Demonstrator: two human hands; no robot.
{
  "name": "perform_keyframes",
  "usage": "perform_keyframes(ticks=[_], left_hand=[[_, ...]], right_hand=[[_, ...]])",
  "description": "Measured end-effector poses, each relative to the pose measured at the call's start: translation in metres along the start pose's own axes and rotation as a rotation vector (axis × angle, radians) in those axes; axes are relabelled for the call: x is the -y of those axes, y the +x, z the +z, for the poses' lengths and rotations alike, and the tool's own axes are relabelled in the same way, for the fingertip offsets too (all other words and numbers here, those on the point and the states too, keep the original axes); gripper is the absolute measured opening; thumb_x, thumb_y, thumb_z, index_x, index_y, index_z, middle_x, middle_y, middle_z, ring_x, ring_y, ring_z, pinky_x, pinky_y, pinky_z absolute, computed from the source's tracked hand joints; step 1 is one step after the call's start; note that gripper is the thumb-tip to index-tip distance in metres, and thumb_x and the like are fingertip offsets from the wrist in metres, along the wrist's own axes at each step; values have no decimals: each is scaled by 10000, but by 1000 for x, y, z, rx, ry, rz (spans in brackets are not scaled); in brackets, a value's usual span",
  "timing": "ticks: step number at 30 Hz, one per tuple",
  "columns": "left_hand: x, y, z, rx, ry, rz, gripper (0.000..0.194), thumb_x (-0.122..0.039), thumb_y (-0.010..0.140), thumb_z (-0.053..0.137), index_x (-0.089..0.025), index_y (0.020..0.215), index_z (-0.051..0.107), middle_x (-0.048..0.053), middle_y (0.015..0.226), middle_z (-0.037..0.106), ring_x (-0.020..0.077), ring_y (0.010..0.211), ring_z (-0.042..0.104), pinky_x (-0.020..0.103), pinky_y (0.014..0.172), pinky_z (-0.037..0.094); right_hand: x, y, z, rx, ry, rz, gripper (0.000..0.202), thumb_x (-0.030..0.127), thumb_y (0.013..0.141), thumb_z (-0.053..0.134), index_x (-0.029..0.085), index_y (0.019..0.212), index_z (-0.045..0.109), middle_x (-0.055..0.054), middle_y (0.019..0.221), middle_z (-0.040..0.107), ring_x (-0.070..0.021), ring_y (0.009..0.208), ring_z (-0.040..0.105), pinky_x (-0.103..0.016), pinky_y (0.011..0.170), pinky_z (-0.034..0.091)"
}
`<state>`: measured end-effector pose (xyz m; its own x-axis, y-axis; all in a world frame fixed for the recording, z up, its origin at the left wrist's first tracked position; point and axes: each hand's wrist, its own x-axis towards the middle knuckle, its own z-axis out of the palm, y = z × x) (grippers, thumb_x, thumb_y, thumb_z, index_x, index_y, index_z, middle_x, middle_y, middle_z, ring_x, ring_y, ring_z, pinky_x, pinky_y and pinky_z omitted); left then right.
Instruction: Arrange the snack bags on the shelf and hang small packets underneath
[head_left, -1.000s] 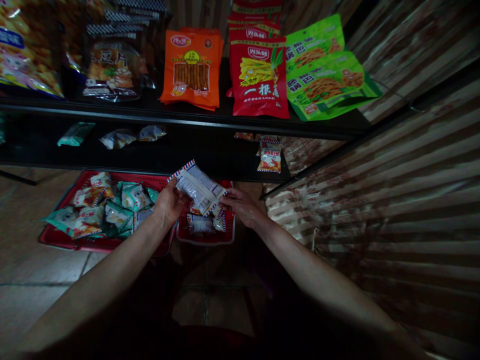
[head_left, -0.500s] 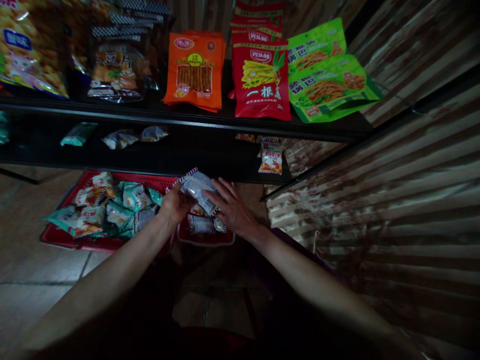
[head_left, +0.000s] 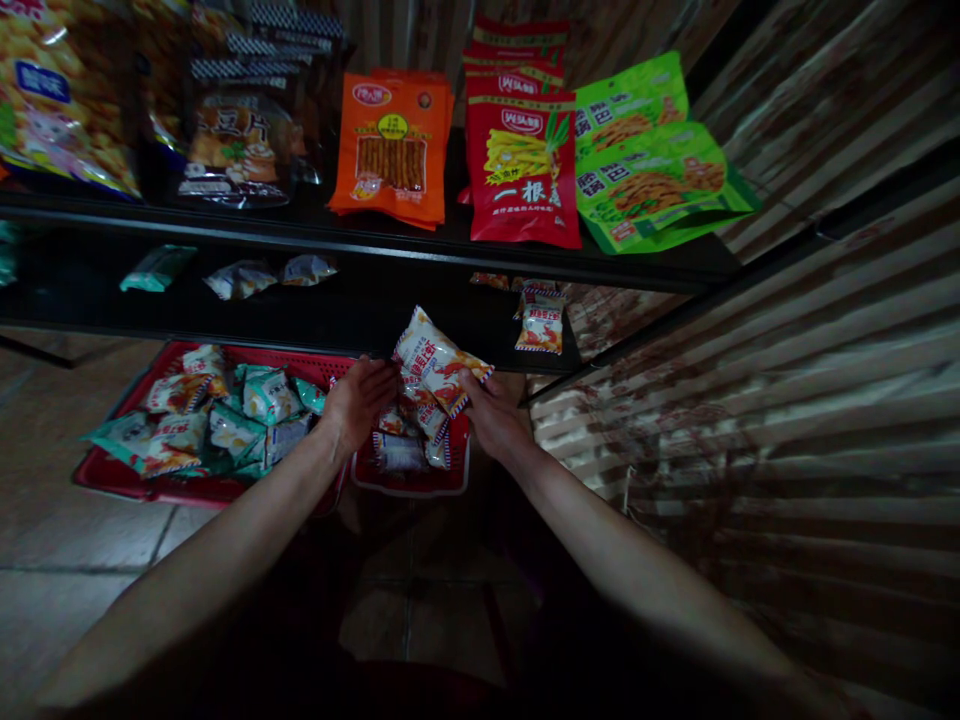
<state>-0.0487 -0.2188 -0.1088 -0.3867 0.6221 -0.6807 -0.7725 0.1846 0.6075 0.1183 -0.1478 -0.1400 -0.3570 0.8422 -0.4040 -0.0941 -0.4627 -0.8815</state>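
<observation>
We've got the right hand pinching a white snack packet at its lower-right end, thumb laid on top, printed face up towards us. The packet sits above the small red basket, just in front of the lower shelf. Look at the slant: its long axis runs from upper left, by the shelf edge, down to lower right, straight into that right-hand grip, so from the right hand the packet stretches up and to the left. The left hand is just off its far end, low and to the left, fingers loosely spread with nothing seen between them; whether a fingertip brushes the wrapper, we can't tell. Under the packet we spot more small packets in the basket, and up on the shelf's right end, similar shrimp-print packets, well apart from both hands.
</observation>
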Motion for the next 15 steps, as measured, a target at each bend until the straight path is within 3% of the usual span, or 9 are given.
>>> perform_keyframes(ticks=[3,6,8,11,15], left_hand=[[8,4,-5,-48,58,-39,158,-152,857,474,-127,848,631,114,863,686,157,751,661,275,732,518],[20,3,-7,55,137,-119,145,-141,841,497,-125,825,640,119,839,696,170,750,668,290,730,523],[29,0,-6,177,208,-155,89,-160,793,591,-122,846,652,119,871,704,182,772,669,310,751,525],[40,-7,-1,326,272,-151,183,-183,691,726,-119,853,670,99,896,706,182,777,664,321,780,520],[50,-12,4,317,258,-69,129,-145,653,753,-126,756,677,59,831,699,144,729,645,298,787,510]], right_hand=[[5,0,2,-26,249,91,258,388,749,700,226,933,622,-13,927,722,-182,908,670,-316,802,541],[10,-2,4,-46,353,188,130,326,812,642,240,904,613,0,917,721,-169,966,658,-303,827,541],[9,-3,5,-71,381,214,103,319,840,602,240,906,606,-5,917,719,-173,1007,646,-307,843,544],[2,-2,8,-47,360,189,168,361,820,622,238,930,596,-20,949,715,-184,1039,635,-317,861,544],[-6,-2,9,6,297,185,229,405,792,646,240,939,588,-30,971,708,-189,1026,640,-315,843,550]])
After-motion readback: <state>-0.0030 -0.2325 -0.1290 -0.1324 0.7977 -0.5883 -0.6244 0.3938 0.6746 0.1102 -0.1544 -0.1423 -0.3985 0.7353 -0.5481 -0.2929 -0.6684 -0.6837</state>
